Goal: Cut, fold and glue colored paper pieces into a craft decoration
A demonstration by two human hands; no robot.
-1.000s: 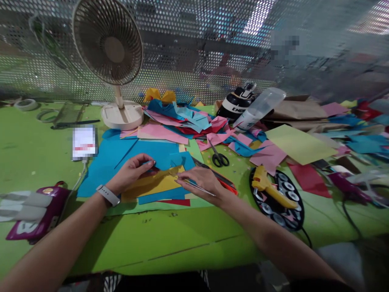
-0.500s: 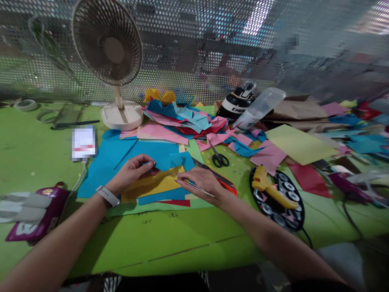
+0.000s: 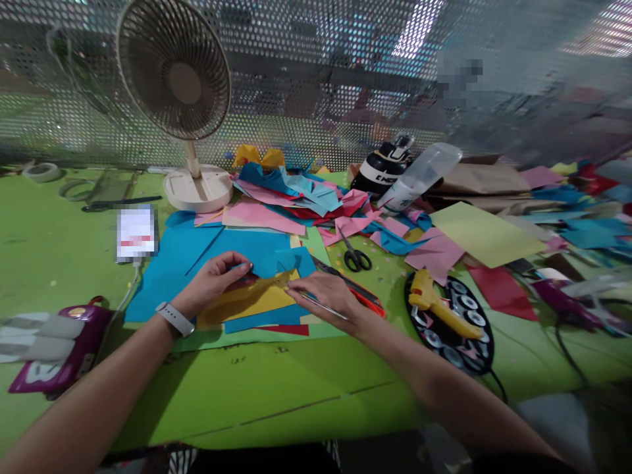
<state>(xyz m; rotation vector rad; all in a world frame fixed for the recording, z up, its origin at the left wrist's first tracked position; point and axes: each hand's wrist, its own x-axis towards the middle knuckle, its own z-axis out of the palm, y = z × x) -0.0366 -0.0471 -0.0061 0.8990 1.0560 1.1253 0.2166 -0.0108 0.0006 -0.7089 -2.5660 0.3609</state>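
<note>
My left hand [image 3: 213, 281], a white watch on its wrist, pinches the far edge of a yellow paper sheet [image 3: 247, 301] that lies on blue sheets [image 3: 197, 253]. At the sheet's right corner rests my right hand [image 3: 326, 295], fingers closed around a thin metal tool [image 3: 322, 305] whose tip touches the paper. Red and green sheets peek out beneath the stack.
A white desk fan [image 3: 182, 99] stands at the back left. Black scissors [image 3: 354, 254], a heap of coloured paper scraps [image 3: 301, 197], a yellow glue gun [image 3: 442, 303] on a black tray, a bottle [image 3: 419, 174] and a purple case [image 3: 59, 349] lie on the green table [image 3: 296, 388].
</note>
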